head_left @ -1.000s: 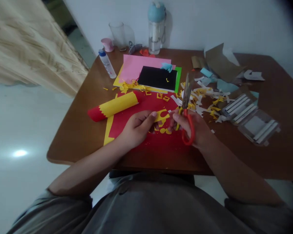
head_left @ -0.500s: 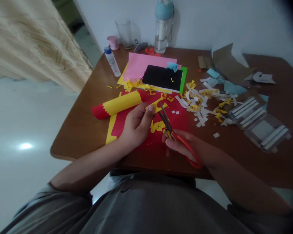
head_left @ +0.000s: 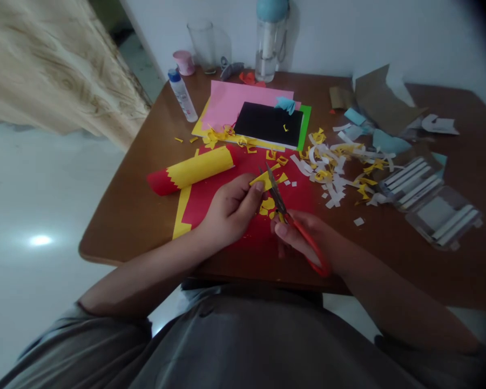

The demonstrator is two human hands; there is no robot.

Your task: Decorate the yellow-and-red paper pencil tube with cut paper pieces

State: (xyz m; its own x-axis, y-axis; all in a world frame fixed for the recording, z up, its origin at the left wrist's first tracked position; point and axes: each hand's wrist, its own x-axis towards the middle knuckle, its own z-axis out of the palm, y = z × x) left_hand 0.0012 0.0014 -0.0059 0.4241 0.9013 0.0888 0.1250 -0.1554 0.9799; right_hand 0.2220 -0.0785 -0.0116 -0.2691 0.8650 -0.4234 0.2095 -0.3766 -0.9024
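Observation:
My left hand (head_left: 237, 208) pinches a strip of yellow paper (head_left: 263, 181) between thumb and fingers. Red-handled scissors (head_left: 278, 200) are gripped in my right hand (head_left: 297, 235), their blades pointing up and away across the strip's right part. Beneath both hands lies a sheet of red paper (head_left: 204, 208), with several small yellow cut pieces (head_left: 268, 204) on it. Left of my left hand rests a red paper roll with a zigzag-edged yellow band (head_left: 202, 167). My right fingertips are partly hidden by the scissor handles.
Behind the hands lie pink paper (head_left: 230, 97) and a black sheet (head_left: 267, 124). White and yellow scraps (head_left: 332, 167) pile up at right, beside an open clear plastic case (head_left: 441, 216). A glue bottle (head_left: 183, 96), a glass (head_left: 202, 46) and a water bottle (head_left: 266, 48) stand farther back.
My left hand has moved a little right, bringing the yellow strip between the scissor blades. The blades have come closer together. The whole view has shifted slightly.

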